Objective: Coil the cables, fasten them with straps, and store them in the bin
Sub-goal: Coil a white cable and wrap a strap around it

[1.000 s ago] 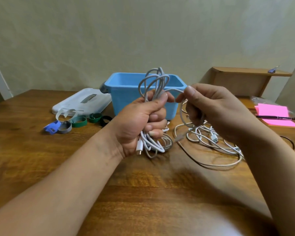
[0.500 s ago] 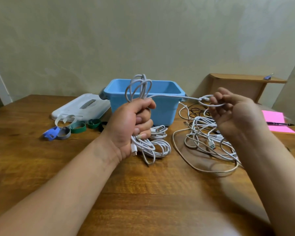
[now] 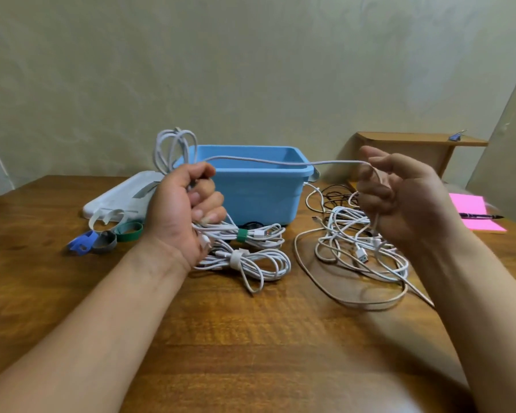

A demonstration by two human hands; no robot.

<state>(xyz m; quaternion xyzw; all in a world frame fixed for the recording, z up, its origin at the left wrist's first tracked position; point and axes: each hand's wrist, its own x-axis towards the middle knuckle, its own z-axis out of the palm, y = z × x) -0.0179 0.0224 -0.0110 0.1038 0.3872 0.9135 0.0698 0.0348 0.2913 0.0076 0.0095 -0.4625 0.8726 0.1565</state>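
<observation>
Over the grained brown wooden table [image 3: 251,353], pale plaster wall [image 3: 251,70] behind: left hand [image 3: 182,210] fisted round a looped white cable [image 3: 175,147], one strand running right to the right hand [image 3: 405,201], fingers curled about it, before the far blue plastic bin [image 3: 259,192]; two strapped white coils [image 3: 268,259] just near it, loose cable tangle [image 3: 361,248] right.

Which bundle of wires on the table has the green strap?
The farther bundle, beside the blue bin; the nearer bundle wears a white one.

One blue bin [image 3: 256,189], two strapped cable bundles [image 3: 252,234] before it, four loose straps [image 3: 103,234] to its left, one white lid [image 3: 122,195]
</observation>
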